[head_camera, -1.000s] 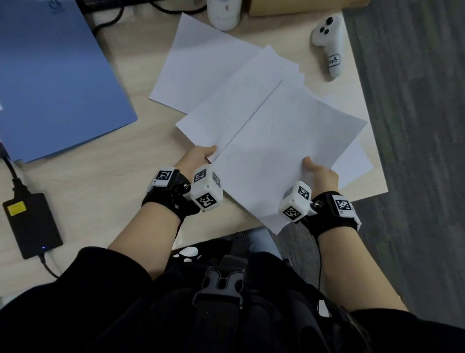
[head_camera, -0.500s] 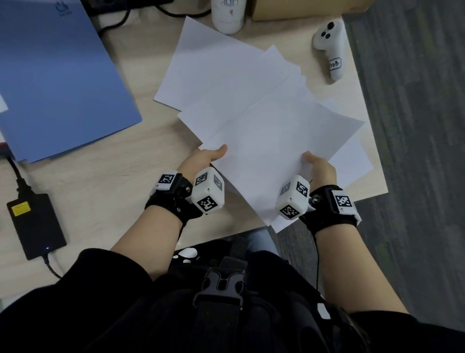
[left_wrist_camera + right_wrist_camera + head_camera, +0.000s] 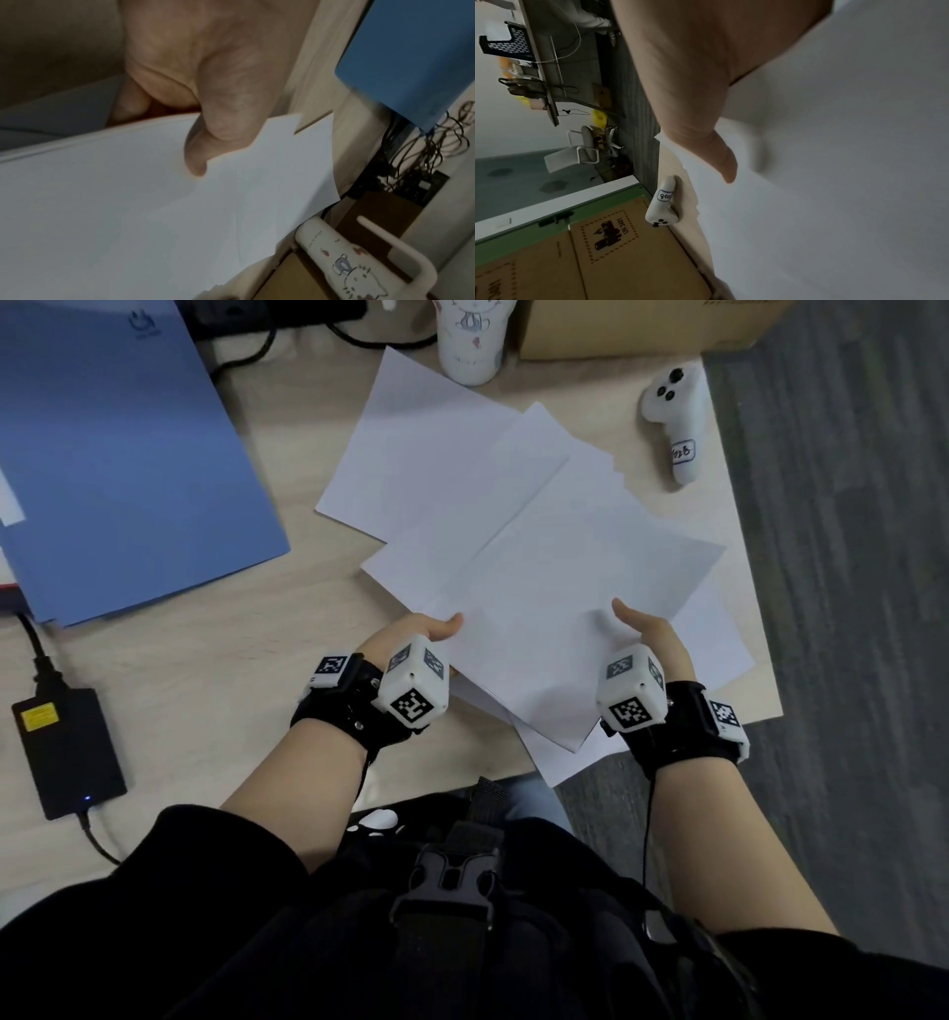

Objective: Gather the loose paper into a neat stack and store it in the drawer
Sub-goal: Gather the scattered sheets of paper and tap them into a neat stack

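1. White paper sheets (image 3: 565, 588) lie fanned and overlapping on the pale wooden desk (image 3: 215, 690); at least four separate sheets can be counted by their edges, and more may be hidden beneath.
2. Two hands hold the fan. Left hand (image 3: 411, 634) pinches the near-left edges, thumb on top and fingers underneath. Right hand (image 3: 652, 634) has its thumb on top of the near-right part, but its fingers are hidden under the paper, so I cannot tell how it grips.
3. One blue folder (image 3: 118, 454) lies at far left, apart from the sheets.
4. One white cartoon mug (image 3: 470, 338) stands at the far edge, just beyond the farthest sheet's corner.
5. One white controller (image 3: 675, 423) lies at far right, near the sheets.
6. One cardboard box (image 3: 631, 325) sits behind the mug.
7. One black power brick (image 3: 67, 752) with its cable lies near left.
8. Sheets are blank, flat, skewed at different angles; their near corners overhang the desk edge.
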`<state>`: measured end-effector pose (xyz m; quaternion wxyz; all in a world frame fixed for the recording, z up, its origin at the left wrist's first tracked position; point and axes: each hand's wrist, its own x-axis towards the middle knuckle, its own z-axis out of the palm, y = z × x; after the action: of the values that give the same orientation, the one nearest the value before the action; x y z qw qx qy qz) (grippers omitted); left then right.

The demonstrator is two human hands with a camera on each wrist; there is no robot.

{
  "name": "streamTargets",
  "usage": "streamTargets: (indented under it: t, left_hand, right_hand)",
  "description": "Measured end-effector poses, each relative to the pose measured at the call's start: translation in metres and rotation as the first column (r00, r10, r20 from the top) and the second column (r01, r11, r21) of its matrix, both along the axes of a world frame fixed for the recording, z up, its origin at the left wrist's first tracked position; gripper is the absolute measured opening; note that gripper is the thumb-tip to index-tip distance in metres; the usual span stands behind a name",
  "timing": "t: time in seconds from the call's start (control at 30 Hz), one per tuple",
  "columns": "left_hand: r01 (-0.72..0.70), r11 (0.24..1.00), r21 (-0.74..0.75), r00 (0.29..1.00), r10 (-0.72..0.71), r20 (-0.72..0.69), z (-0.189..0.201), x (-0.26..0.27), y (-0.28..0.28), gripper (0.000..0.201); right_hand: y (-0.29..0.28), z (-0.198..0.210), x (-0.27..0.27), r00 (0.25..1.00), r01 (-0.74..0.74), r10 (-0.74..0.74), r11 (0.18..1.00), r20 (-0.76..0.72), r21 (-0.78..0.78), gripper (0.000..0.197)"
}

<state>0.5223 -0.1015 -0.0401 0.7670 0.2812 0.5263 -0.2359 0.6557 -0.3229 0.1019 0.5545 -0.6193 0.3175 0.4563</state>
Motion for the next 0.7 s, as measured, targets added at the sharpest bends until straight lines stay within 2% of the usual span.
streamTargets:
  t: [0.03,0.1,0.13,0.2,0.3,0.37,0.4,0.47,0.53,0.6,0.63,0.7]
  left_hand:
    - [0.053,0.996,-0.073,0.999,-0.053,-0.009,0.002,-0.001,-0.001,0.055]
    - [0.114,0.988,-0.103,0.993,-0.114,0.000,0.017,0.002,-0.004,0.056]
    - [0.126,0.990,-0.068,0.992,-0.127,-0.006,0.029,0.005,-0.009,0.052]
    - [0.088,0.996,-0.035,0.996,-0.087,0.021,0.048,0.011,-0.018,0.039]
    - [0.012,1.000,0.001,1.000,-0.012,0.015,0.064,0.014,-0.021,0.033]
    - [-0.079,0.988,0.135,0.997,0.081,-0.011,0.071,0.017,-0.019,0.032]
    - [-0.155,0.953,0.260,0.985,0.169,-0.031,0.072,0.018,-0.016,0.025]
    - [-0.315,0.804,0.505,0.922,0.386,-0.039,0.071,0.020,-0.004,0.010]
    - [-0.379,0.682,0.626,0.872,0.489,-0.006,0.067,0.023,0.008,0.020]
    - [-0.360,0.658,0.662,0.883,0.469,0.014,0.066,0.030,0.012,0.028]
    - [-0.331,0.670,0.664,0.896,0.445,-0.002,0.066,0.033,0.016,0.031]
    - [-0.306,0.703,0.642,0.906,0.423,-0.031,0.065,0.043,0.022,0.023]
  right_hand:
    - [-0.002,-0.003,0.005,0.999,-0.046,0.046,0.999,0.009,-0.008,0.031]
    - [-0.003,-0.006,0.011,0.998,-0.065,0.065,0.998,0.008,0.022,0.029]
    - [-0.003,-0.009,0.014,0.998,-0.068,0.068,0.997,0.006,0.031,0.028]
    - [-0.003,-0.014,0.016,0.998,-0.056,0.057,0.997,-0.011,0.049,0.029]
    - [0.000,-0.022,0.018,0.998,-0.064,0.064,0.997,-0.012,0.037,0.014]
    - [0.005,-0.025,0.023,0.994,-0.103,0.103,0.994,0.018,-0.034,0.011]
    - [0.007,-0.028,0.026,0.990,-0.130,0.134,0.989,0.052,-0.072,0.014]
    - [0.007,-0.033,0.033,0.971,-0.187,0.204,0.973,0.124,-0.133,0.022]
    - [0.005,-0.039,0.040,0.959,-0.188,0.216,0.970,0.184,-0.157,0.031]
    - [0.001,-0.044,0.043,0.954,-0.185,0.217,0.969,0.208,-0.166,0.034]
    - [-0.002,-0.044,0.043,0.952,-0.187,0.220,0.968,0.212,-0.168,0.035]
    - [-0.007,-0.048,0.046,0.948,-0.186,0.223,0.967,0.228,-0.174,0.038]
